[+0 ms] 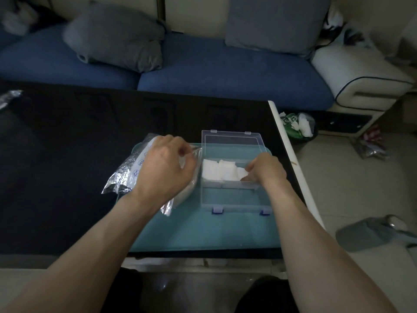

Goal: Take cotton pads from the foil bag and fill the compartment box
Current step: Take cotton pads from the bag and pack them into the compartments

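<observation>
The right hand (264,169) pinches a cotton pad (241,172) down into the back row of the compartment box (233,195). The left hand (165,164) grips the foil bag (126,175) just left of the box, apparently at its mouth, so it is nearer the next pad.

Dim, soft, wide-angle picture, edges bowed; black table (67,177) nearly featureless.

You face a blue sofa (203,71) with two grey cushions (115,39) against a pale wall, in dim light. Before you a glossy black table (67,166) carries a teal mat (203,233). On the tiled floor (361,199) at right stands a small bin (297,127).
</observation>
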Tool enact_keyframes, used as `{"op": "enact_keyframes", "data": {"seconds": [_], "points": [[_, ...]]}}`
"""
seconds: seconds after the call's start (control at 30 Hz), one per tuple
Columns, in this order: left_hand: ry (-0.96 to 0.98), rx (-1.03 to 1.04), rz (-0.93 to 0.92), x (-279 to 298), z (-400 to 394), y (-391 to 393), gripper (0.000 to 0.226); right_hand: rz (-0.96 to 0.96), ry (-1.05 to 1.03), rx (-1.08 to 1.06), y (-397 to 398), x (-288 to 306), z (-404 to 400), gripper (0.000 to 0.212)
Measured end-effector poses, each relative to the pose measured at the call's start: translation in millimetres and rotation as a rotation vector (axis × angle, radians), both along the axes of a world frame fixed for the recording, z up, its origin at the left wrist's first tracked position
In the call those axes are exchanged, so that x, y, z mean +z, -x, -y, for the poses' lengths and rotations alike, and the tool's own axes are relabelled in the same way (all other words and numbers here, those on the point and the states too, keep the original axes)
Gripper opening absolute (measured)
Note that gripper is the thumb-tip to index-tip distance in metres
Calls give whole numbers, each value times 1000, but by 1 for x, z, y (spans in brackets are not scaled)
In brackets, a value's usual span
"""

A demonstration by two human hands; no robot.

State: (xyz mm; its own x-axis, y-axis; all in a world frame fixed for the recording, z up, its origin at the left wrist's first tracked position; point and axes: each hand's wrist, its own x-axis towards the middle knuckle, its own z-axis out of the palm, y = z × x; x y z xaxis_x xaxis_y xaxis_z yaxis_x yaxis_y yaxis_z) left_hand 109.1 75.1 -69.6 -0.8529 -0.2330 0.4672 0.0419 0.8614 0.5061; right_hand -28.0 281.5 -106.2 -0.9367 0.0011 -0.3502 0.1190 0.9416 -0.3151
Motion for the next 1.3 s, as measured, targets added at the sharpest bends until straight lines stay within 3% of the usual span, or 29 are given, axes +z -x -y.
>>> {"op": "enact_keyframes", "data": {"seconds": [0.07, 0.13, 0.17, 0.23, 0.3, 0.37, 0.47, 0.57, 0.73, 0.93, 1.03, 1.17, 1.3], "points": [[71, 54, 166, -6, 10, -2, 43, -60, 70, 25, 2, 5, -6, 35], [163, 92, 364, -12, 20, -1, 65, -271, 230, 84, -2, 16, -7, 15], [185, 108, 432, -13, 23, 0, 67, -386, 335, 105, -8, 25, -5, 8], [150, 127, 430, -14, 30, 3, 50, -494, 494, 162, -23, 39, 9, 7], [86, 158, 372, -13, 35, 6, 25, -391, 600, 241, -38, 39, 30, 6], [52, 195, 367, -13, 41, 9, 21, -185, 686, 295, -55, 31, 53, 13], [-19, 219, 362, -13, 48, 9, 20, 7, 626, 396, -72, 24, 76, 49], [-84, 191, 357, -15, 48, 8, 18, 27, 615, 415, -78, 16, 90, 66], [-159, 169, 330, -16, 49, 6, 19, -118, 748, 424, -83, 4, 106, 53], [-200, 164, 330, -15, 48, 6, 17, 70, 733, 236, -85, -4, 110, 45], [-199, 153, 316, -15, 47, 6, 18, 41, 760, 162, -91, -10, 113, 35], [-101, 168, 293, -17, 42, 6, 19, -128, 799, 145, -90, 0, 108, 29], [-10, 161, 282, -20, 39, 8, 21, -85, 876, 25, -89, 3, 104, 31]]}}
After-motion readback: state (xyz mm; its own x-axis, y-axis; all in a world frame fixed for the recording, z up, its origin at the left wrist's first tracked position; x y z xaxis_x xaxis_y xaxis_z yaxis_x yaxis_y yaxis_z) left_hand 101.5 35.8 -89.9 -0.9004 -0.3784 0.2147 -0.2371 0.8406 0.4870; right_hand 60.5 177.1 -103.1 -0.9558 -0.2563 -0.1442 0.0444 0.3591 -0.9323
